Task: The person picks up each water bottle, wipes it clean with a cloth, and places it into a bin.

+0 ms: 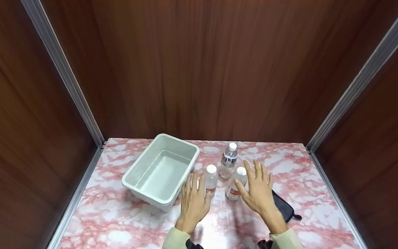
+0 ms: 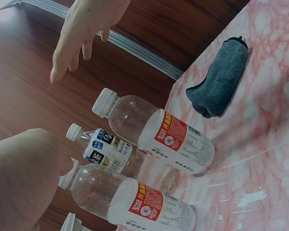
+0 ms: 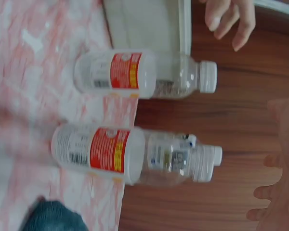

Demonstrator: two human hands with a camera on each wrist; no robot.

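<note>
My left hand (image 1: 193,204) is held with its fingers extended beside a clear red-labelled bottle (image 1: 211,178) with a white cap. In the right wrist view a gap shows between that hand's fingers (image 3: 243,24) and the bottle's cap. Fingers spread, my right hand (image 1: 259,192) hovers just right of a second red-labelled bottle (image 1: 234,194), partly covering it in the head view. Behind these two stands a slimmer clear bottle (image 1: 229,159) with a blue, black and white label (image 2: 108,149). All three bottles are upright and capped, and neither hand holds anything.
A pale grey-green rectangular bin (image 1: 143,193), with nothing inside, stands left of the bottles. A folded dark grey-blue cloth (image 2: 221,79) with a loop lies right of them. Wood-patterned panels (image 1: 199,69) enclose the pink-and-white marbled table (image 1: 116,221) at back and sides.
</note>
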